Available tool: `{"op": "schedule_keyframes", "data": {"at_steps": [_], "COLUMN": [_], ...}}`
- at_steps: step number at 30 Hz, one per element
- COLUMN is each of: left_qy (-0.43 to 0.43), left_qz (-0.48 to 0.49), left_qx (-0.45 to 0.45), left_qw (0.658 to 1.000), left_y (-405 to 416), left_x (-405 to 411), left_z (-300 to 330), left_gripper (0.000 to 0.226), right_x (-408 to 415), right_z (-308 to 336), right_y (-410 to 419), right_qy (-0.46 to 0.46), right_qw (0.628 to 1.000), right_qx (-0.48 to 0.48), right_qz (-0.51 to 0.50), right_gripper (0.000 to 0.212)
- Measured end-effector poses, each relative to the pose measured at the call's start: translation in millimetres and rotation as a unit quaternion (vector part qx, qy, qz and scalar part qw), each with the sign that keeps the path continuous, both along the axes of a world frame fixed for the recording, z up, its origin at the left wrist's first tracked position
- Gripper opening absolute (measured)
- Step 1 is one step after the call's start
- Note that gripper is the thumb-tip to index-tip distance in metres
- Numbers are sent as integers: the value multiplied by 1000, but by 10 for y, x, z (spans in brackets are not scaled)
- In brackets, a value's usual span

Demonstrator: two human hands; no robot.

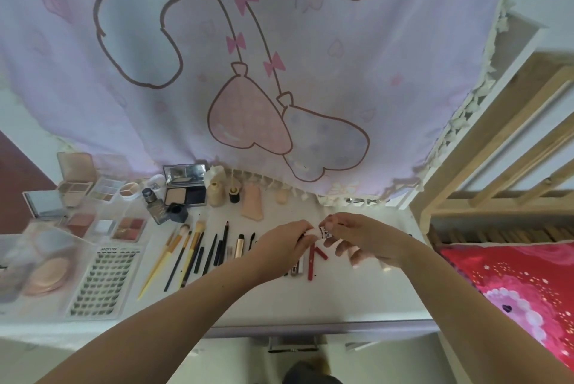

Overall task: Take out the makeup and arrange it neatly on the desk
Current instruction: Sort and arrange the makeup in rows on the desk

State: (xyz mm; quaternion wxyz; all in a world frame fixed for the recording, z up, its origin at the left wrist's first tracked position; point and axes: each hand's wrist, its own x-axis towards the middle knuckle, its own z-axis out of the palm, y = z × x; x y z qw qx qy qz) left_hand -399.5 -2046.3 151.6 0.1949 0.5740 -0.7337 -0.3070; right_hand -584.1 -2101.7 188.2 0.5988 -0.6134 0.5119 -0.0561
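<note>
Both hands meet above the white desk (310, 299), right of centre. My left hand (285, 243) and my right hand (357, 237) each pinch one end of a small white tube with a barcode label (323, 232). Below them lie two red lip pencils (311, 262) and a small silver item (297, 268). To the left, brushes and pencils (192, 254) lie in a row. Open palettes (129, 229), a black compact (185, 194), a round powder (51, 273) and a false-lash card (104, 282) fill the desk's left part.
A pink printed curtain (248, 73) hangs behind the desk. Small bottles and a sponge (282, 197) stand along its hem. A wooden frame (497, 150) and a red patterned cloth (521, 290) are at the right. A drawer handle (293, 348) is below the desk's front edge.
</note>
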Motion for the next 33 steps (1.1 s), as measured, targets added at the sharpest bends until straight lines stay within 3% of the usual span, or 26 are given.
{"op": "schedule_keyframes", "data": {"at_steps": [3,7,12,18,23,30,33], "left_qy": [-15,6,-15,-27,-14,-6,-10], "left_qz": [-15,-10,-20,-36,3,99,135], "left_qx": [-4,5,1,98,137,66,73], "left_qw": [1000,1000,1000,994,991,993,988], "left_y": [-2,-38,-138,-219,-340,-571,-634], "left_x": [-19,-63,-175,-301,-445,-981,-1128], "left_z": [-30,-75,-133,-335,-505,-763,-838], "left_gripper": [23,26,29,30,18,26,19], "right_x": [-19,-149,-283,-668,-1024,-1295,-1287], "right_z": [-29,-61,-145,-287,-476,-874,-1031], "right_y": [11,-30,-106,-323,-491,-622,-654], "right_qy": [42,2,-9,63,-3,-18,3], "right_qw": [999,1000,1000,998,995,992,995], "right_qx": [-11,-7,15,-2,47,93,26], "right_qz": [18,10,6,18,-82,-81,-95], "right_gripper": [35,17,23,8,14,19,10]}}
